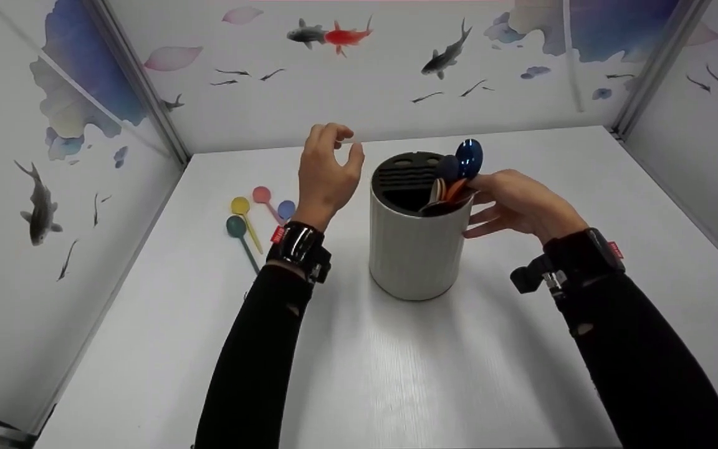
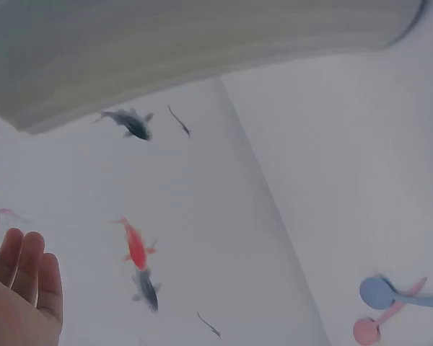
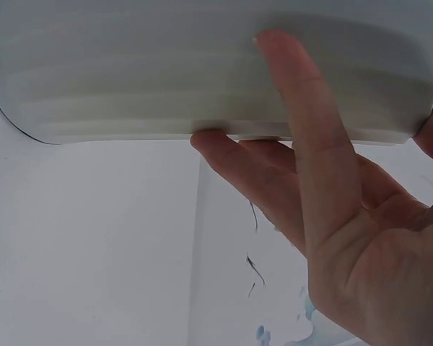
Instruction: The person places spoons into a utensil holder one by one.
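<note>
A pale ribbed utensil holder [image 1: 418,255] with a dark slotted top [image 1: 404,181] stands upright on the table. Shiny blue spoon [image 1: 470,157] and orange utensil [image 1: 457,189] stick up at its right side among other utensils. My right hand [image 1: 518,198] is at the holder's right wall; its fingertips touch the wall in the right wrist view, and the thumb side lies by the rim near the utensils. My left hand [image 1: 329,171] is raised left of the holder, fingers loosely bent and holding nothing. Its palm and fingers [image 2: 29,263] show in the left wrist view.
Left of my left forearm lie a green spoon [image 1: 236,226], a yellow spoon [image 1: 240,206], a pink spoon [image 1: 262,194] and a light blue spoon [image 1: 286,209], partly hidden. White panels [image 1: 359,100] printed with fish wall in the white table [image 1: 359,374].
</note>
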### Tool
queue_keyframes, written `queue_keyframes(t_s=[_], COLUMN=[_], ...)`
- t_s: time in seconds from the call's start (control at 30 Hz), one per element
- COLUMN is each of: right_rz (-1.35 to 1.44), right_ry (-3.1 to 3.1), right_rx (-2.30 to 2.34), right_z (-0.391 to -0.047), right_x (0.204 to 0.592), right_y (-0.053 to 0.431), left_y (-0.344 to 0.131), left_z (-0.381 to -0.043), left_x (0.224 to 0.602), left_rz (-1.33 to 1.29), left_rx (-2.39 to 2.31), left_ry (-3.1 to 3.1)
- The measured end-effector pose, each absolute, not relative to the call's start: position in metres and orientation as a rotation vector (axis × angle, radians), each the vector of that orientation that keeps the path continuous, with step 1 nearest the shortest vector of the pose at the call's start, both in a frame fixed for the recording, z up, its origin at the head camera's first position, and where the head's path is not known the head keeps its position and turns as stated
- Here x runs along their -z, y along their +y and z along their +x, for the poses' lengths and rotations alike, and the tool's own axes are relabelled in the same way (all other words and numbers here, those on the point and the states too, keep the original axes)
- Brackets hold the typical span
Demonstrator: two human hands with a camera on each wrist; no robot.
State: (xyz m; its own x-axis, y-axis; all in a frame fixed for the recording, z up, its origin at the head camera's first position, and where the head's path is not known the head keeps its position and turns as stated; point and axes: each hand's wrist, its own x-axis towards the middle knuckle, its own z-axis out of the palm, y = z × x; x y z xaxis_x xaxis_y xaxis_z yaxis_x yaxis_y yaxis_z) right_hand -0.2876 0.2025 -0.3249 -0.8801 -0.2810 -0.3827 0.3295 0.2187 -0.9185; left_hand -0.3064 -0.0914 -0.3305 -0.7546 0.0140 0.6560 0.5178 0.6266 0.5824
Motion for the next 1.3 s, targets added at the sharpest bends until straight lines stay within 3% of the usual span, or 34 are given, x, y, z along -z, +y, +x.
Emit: queue_keyframes(t_s=[0.5, 1.3], right_rz=[0.074, 0.078], right_ry=[2.019, 2.000], right_rx=[1.725, 1.734], right_z=[-0.287, -0.287], right_x=[0.325, 0.325], right_y=[0.202, 0.203], left_y=[-0.183, -0.240], left_z=[-0.311, -0.292], left_x=[0.391, 0.458], left_rz=[0.011, 0.422], left_rx=[0.792, 0.570], left_ry=[-2.314, -2.775])
